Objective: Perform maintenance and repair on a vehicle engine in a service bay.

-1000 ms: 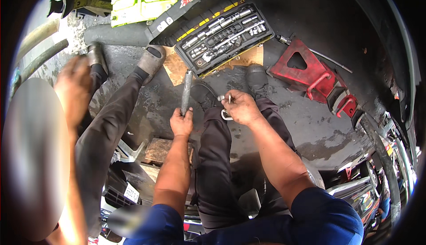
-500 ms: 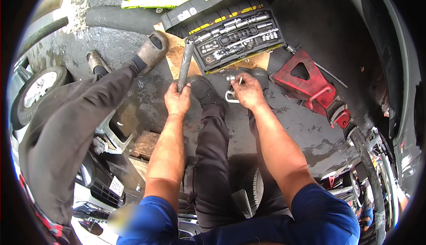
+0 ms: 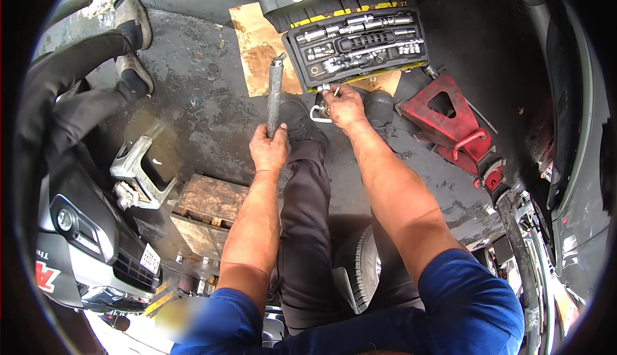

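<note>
My left hand (image 3: 269,148) grips the lower end of a long grey metal bar (image 3: 275,92) that points away from me, up toward the cardboard. My right hand (image 3: 343,106) is closed on a small shiny metal part with a curved loop (image 3: 319,112), right at the near edge of an open black socket set case (image 3: 355,47) full of chrome sockets and extensions. My dark trouser legs and black shoes lie below both hands.
A red jack stand (image 3: 449,121) lies right of the case. A sheet of cardboard (image 3: 257,43) sits under it. Another person's legs and shoes (image 3: 132,40) stand at left. A wooden block (image 3: 207,206), a metal bracket (image 3: 136,170) and a dark car body (image 3: 578,149) surround me.
The view has swung so the case and jack stand sit closer and more central. Both hands have reached forward; my right hand now sits at the case's near edge. The other person shifted to the left.
</note>
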Demonstrator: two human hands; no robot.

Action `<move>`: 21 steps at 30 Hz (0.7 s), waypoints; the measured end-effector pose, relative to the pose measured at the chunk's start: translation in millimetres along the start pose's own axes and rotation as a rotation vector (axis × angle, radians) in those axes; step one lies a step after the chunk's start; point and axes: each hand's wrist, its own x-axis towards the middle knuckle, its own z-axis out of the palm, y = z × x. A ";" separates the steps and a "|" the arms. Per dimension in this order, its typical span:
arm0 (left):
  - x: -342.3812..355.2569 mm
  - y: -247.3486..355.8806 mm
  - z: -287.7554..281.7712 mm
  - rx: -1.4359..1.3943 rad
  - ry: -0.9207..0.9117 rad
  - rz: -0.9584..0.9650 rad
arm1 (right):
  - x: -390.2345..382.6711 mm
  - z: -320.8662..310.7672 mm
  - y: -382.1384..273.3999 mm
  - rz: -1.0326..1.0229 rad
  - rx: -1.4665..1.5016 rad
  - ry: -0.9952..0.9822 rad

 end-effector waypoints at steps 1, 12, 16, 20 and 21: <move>1.1 -0.8 -2.4 -0.005 -0.001 -0.001 | 1.1 1.0 3.3 -0.061 -0.056 -0.006; 14.7 6.0 5.7 0.027 -0.031 0.001 | -13.6 9.1 -6.2 -0.381 -0.761 0.160; 18.4 3.9 8.8 0.005 -0.031 0.003 | -7.7 -2.8 -32.3 -0.544 -0.881 0.082; 22.7 -5.5 0.9 0.037 -0.043 -0.035 | 11.0 -6.2 -84.5 -0.382 -1.087 -0.205; 21.9 -6.3 1.1 0.035 -0.044 -0.040 | 12.7 -9.7 -94.6 -0.379 -1.091 -0.207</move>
